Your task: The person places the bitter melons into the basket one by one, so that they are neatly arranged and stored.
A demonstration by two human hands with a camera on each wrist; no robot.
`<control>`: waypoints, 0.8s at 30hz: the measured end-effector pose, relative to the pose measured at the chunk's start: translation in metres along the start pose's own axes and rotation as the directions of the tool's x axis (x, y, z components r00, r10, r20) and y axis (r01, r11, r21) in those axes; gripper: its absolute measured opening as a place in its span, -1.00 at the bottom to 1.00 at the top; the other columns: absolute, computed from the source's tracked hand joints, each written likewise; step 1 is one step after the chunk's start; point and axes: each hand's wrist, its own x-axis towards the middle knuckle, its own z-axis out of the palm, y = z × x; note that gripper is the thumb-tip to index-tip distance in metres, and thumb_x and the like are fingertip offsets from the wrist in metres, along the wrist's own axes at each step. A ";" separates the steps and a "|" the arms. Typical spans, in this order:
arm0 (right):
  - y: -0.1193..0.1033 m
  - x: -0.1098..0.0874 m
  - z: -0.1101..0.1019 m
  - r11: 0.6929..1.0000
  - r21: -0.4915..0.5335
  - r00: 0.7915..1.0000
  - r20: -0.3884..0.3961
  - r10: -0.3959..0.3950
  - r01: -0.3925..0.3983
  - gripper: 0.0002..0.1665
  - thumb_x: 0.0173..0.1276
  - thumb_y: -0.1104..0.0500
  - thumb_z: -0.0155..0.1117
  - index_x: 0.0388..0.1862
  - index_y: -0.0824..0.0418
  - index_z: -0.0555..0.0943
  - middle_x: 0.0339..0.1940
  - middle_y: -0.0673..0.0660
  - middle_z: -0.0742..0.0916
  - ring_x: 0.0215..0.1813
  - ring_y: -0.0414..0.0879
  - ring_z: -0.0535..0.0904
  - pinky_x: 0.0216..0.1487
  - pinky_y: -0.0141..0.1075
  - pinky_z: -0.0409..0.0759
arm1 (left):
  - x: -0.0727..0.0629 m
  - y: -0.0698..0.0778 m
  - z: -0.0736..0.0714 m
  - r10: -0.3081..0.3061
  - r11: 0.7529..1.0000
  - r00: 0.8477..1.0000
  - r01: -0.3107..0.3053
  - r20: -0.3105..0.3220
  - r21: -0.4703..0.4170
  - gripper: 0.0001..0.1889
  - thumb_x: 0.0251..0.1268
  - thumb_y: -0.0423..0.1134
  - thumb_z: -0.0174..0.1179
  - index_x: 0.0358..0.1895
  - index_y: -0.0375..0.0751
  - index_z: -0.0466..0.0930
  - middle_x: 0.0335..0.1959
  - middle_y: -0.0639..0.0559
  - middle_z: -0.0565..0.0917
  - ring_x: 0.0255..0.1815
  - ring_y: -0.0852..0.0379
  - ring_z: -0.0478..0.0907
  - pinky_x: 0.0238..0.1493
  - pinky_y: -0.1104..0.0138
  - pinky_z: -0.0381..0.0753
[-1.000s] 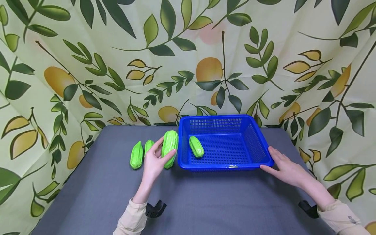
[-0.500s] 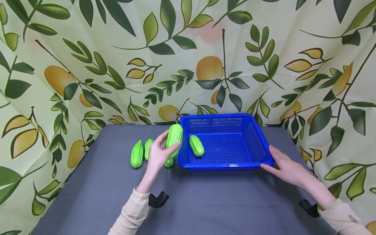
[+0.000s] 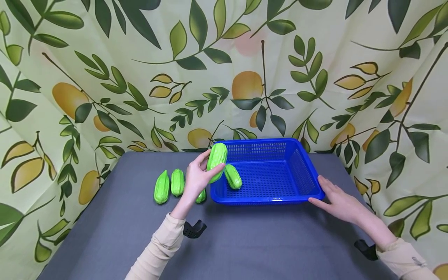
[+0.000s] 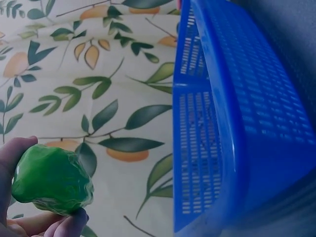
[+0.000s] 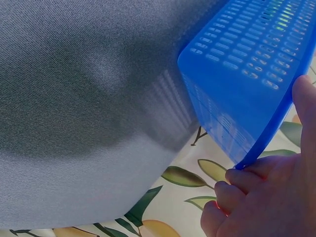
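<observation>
My left hand (image 3: 196, 178) grips a glossy green, ridged bitter melon (image 3: 217, 156) between thumb and fingers, tilted over the left rim of the blue plastic basket (image 3: 266, 200). In the left wrist view, the rounded end of the held bitter melon (image 4: 52, 178) shows beside the basket wall (image 4: 266, 98). Another bitter melon (image 3: 233, 177) lies inside the basket at its left. My right hand (image 3: 341, 200) rests on the basket's front right corner, thumb at the front rim and fingers along the side. In the right wrist view, the thumb (image 5: 305, 96) touches the rim.
Left of the basket, two bitter melons (image 3: 161, 187) (image 3: 177, 182) lie side by side on the grey table (image 3: 245, 241). A third bitter melon (image 3: 201, 196) is partly hidden behind the left hand. A leaf-and-fruit patterned cloth (image 3: 140, 89) hangs behind the table.
My left hand has lifted the bitter melon off the table and carried it right, over the basket's left edge. That uncovers another bitter melon below. My right hand stays at the corner.
</observation>
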 end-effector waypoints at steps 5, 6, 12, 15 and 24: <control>-0.002 0.000 0.001 1.000 -0.012 1.000 -0.004 -0.003 0.003 0.19 0.28 -0.39 0.05 0.47 0.48 -0.05 0.43 0.56 0.14 0.41 0.48 0.08 0.32 0.37 0.10 | 0.004 0.000 0.007 0.009 0.999 1.000 -0.009 0.019 0.035 -0.30 0.06 -0.26 0.40 0.32 -0.27 0.35 0.22 -0.23 0.53 0.21 -0.03 0.53 0.07 0.21 0.63; -0.002 0.001 0.001 1.000 -0.015 1.000 -0.003 0.000 0.000 0.19 0.28 -0.39 0.05 0.47 0.47 -0.05 0.44 0.55 0.14 0.41 0.48 0.08 0.33 0.36 0.10 | 0.005 0.000 0.008 0.006 0.999 1.000 -0.007 0.019 0.041 -0.30 0.05 -0.26 0.40 0.32 -0.28 0.35 0.24 -0.23 0.51 0.22 -0.02 0.52 0.08 0.20 0.62; -0.001 0.000 -0.001 1.000 -0.016 1.000 0.006 0.005 -0.005 0.20 0.28 -0.39 0.05 0.47 0.49 -0.07 0.44 0.56 0.13 0.41 0.48 0.07 0.34 0.36 0.09 | 0.016 0.001 0.014 0.001 0.997 1.000 -0.003 0.022 0.080 -0.30 0.04 -0.22 0.41 0.31 -0.27 0.37 0.27 -0.20 0.48 0.24 0.01 0.50 0.12 0.23 0.59; -0.001 0.000 -0.002 1.000 -0.013 1.000 0.005 0.005 -0.005 0.20 0.28 -0.39 0.05 0.47 0.49 -0.08 0.43 0.57 0.12 0.42 0.48 0.06 0.34 0.36 0.08 | 0.025 0.004 0.018 0.016 0.993 1.000 -0.018 0.020 0.120 -0.30 0.03 -0.17 0.42 0.29 -0.24 0.40 0.26 -0.20 0.50 0.21 0.01 0.52 0.10 0.24 0.61; -0.001 0.000 0.000 1.000 -0.017 1.000 0.000 -0.005 0.005 0.19 0.29 -0.38 0.05 0.47 0.49 -0.08 0.44 0.56 0.12 0.42 0.47 0.06 0.34 0.35 0.10 | 0.044 0.006 0.026 -0.007 0.986 1.000 0.004 0.017 0.168 -0.34 0.03 -0.18 0.42 0.26 -0.24 0.44 0.23 -0.23 0.51 0.16 -0.06 0.56 0.00 0.24 0.67</control>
